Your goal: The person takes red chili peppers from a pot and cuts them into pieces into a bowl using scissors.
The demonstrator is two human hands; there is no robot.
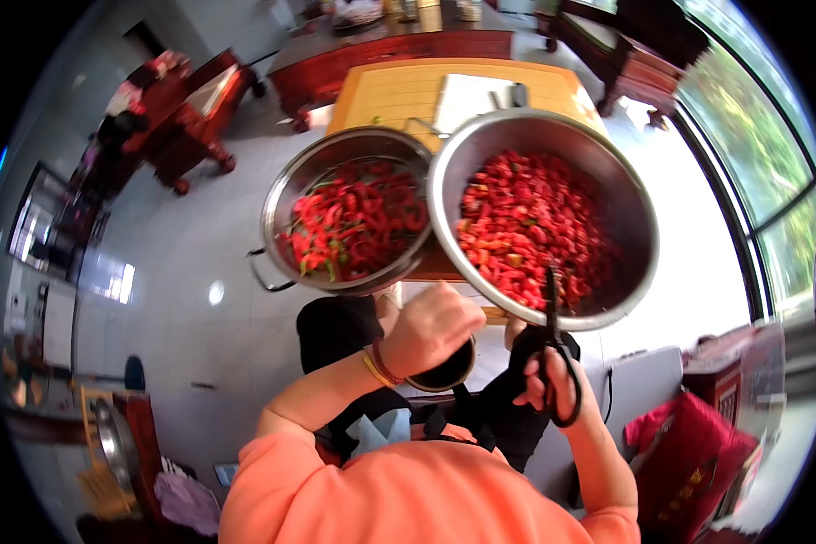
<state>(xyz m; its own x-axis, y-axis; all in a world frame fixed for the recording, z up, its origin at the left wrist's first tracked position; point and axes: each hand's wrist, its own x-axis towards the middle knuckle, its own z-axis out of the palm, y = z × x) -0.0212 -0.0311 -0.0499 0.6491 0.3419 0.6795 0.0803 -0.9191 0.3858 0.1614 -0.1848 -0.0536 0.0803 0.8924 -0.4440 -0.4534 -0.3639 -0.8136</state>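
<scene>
My right hand [553, 381] grips black scissors [553, 317], whose blades point up over the near rim of a large metal bowl [635, 208]. Cut red chili pieces [535, 227] fill the bottom of that bowl. To its left, a metal pot [276, 213] with a side handle holds whole red chilies [358, 218], a few with green stems. My left hand [437, 326] is closed in front of the pot, above a dark round container [458, 370] between my legs; whatever its fingers hold is hidden.
Both vessels stand on a yellow wooden table [381, 86]. A white board [467, 102] and a dark-handled tool [518, 95] lie behind the bowl. Red wooden furniture [390, 56] stands beyond. A red cushion [694, 462] is at the lower right.
</scene>
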